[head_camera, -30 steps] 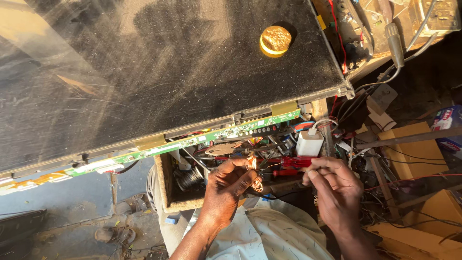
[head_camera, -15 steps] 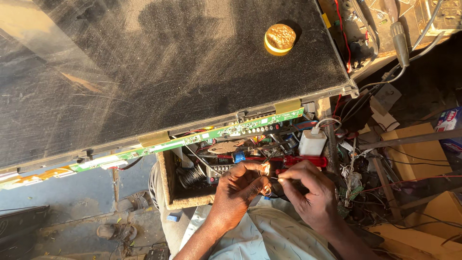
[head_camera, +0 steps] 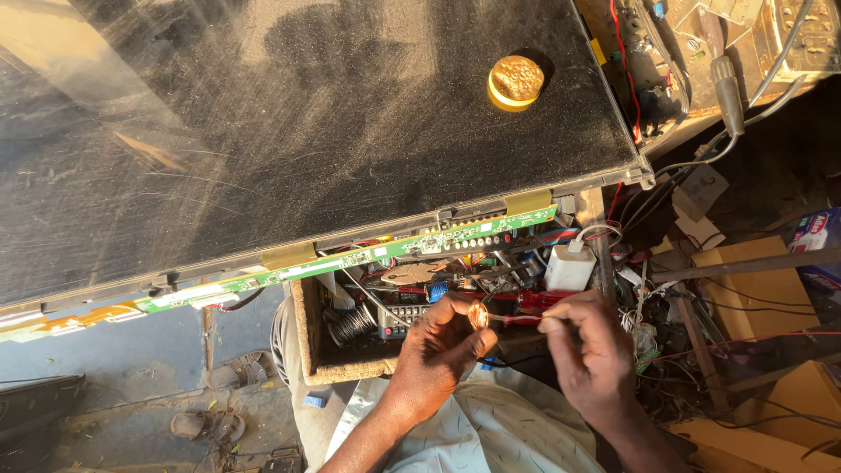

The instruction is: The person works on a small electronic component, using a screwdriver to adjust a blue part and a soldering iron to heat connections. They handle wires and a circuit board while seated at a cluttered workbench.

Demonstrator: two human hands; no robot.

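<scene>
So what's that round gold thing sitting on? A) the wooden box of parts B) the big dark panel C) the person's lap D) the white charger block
B: the round gold tin rests on the big dark panel, far above the wooden box and both hands.

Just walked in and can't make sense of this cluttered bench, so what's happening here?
A person sits below a big dark flat panel with a green circuit strip along its near edge. The left hand pinches a small coppery ring-like piece, while the right hand holds something thin and reddish against it. Behind the hands, a box holds wires and parts. A round golden object rests on the panel.
</scene>
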